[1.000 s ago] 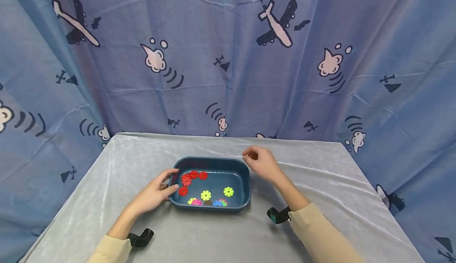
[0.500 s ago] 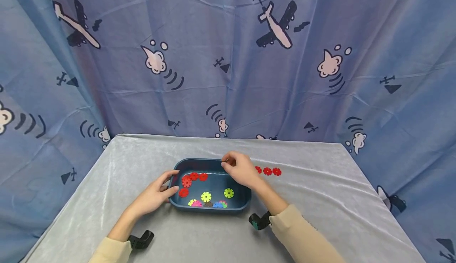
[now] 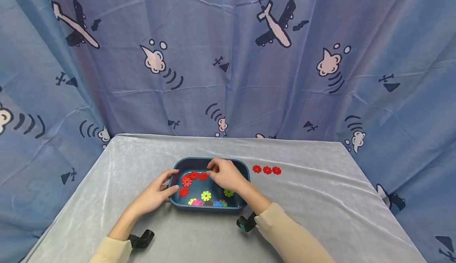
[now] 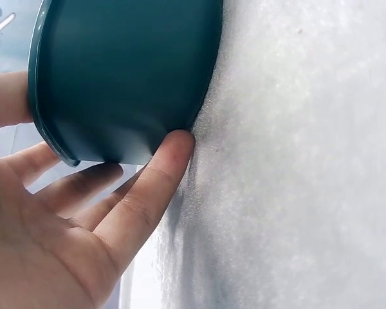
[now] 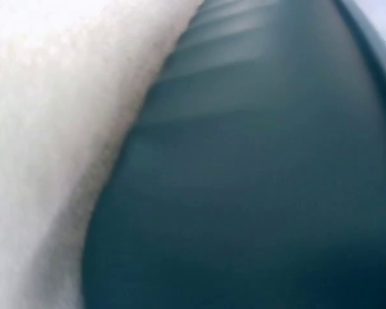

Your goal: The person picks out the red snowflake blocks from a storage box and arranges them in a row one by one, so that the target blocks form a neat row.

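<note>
A dark teal plastic bin stands on the cloth, with several notched plastic discs inside. My left hand holds the bin's left end; in the left wrist view its fingers lie along the outer wall. My right hand is over the bin, fingers bent and thumb apart from the index finger, with nothing visible between them. Just left of its fingertips lies a red disc; I cannot tell whether they touch. More red discs lie at the bin's left. The right wrist view shows only the bin's outer wall and cloth.
Three red discs lie in a row right of the bin, the middle one among them. Yellow discs, a pink disc and a blue disc are nearer the bin's front. A patterned curtain hangs behind the table.
My right hand has moved left from beyond the bin's right end to over its middle, uncovering the row of three red discs on the cloth. My left hand has stayed put.
</note>
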{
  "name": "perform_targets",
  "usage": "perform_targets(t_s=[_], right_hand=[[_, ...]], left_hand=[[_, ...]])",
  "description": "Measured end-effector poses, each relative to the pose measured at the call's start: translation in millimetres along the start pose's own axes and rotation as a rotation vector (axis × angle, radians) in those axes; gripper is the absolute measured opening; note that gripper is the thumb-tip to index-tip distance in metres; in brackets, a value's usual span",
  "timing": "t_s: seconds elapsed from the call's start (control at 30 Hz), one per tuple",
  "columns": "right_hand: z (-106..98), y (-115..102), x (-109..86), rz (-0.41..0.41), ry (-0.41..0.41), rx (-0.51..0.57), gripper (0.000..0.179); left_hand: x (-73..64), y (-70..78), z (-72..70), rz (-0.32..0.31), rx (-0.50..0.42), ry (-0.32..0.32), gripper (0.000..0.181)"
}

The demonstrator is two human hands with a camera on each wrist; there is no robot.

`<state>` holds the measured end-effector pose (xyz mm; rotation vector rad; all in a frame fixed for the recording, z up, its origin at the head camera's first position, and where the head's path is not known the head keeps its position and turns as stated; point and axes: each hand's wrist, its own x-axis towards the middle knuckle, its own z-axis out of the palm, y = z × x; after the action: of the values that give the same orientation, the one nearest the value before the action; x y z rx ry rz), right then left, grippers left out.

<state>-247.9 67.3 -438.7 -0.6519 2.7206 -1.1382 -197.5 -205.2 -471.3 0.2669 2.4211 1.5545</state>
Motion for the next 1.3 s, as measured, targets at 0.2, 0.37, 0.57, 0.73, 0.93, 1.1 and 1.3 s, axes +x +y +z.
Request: perform_targets(t_s=[0.2, 0.37, 0.57, 0.73, 0.93, 1.1, 1.3], right_hand=[[11, 2, 6.8, 0.03, -0.038, -0.046, 0.021], [16, 3, 11.0, 0.028, -0.056, -0.072, 0.024], [22, 7, 10.9, 0.043, -0.085, -0.065, 0.025], [28, 11, 11.5, 0.043, -0.087, -0.072, 0.028], [32, 13, 13.2, 0.074, -0.088, -0.08, 0.033], [34, 13, 15.2, 0.102, -0.116, -0.104, 0.034], [33, 14, 14.0, 0.098, -0.125, -0.125, 0.025]], left_hand=[[-0.7, 0.9, 0.0, 0.001, 0.012, -0.007, 0.058], [-1.1, 1.7, -0.5, -0.001, 0.011, -0.007, 0.058], [0.1, 1.4, -0.7, 0.0, 0.005, -0.011, 0.058], [0.5, 0.9, -0.8, 0.001, 0.003, -0.009, 0.058], [0.8, 1.8, -0.8, 0.003, 0.006, -0.016, 0.058], [-1.1, 1.9, -0.5, -0.004, 0.003, -0.013, 0.059], [-1.1, 1.2, -0.1, -0.004, -0.007, -0.014, 0.059]])
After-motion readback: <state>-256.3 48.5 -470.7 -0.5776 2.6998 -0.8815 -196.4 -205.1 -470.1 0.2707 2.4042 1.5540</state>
